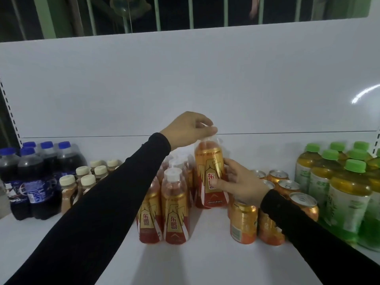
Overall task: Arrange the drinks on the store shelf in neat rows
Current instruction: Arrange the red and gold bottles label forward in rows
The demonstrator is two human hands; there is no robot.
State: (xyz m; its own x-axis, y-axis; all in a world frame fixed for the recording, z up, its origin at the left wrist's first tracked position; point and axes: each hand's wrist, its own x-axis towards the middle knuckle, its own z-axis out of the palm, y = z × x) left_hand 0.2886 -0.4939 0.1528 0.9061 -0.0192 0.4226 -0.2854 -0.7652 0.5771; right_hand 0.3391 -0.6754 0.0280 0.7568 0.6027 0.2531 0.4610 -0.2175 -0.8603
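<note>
Bottle (209, 161) gripped between left hand (188, 128), right hand (239, 183).

A white shelf board (185, 262) meets a plain white back panel (185, 79), which catches a bright glare (364, 95) at right; pale green bars (157, 14) stand against darkness above.

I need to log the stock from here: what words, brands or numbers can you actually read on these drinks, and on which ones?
"东鹏": on the front gold-and-red bottle and its neighbour.
"东", the rest covered by the right hand: on the held bottle, whose cap the left hand pinches.
Cola bottles: label blurred, unreadable.
Orange cans: print too small.
Green-capped bottles: label blurred.
Cream-capped bottles: nothing legible.
</note>
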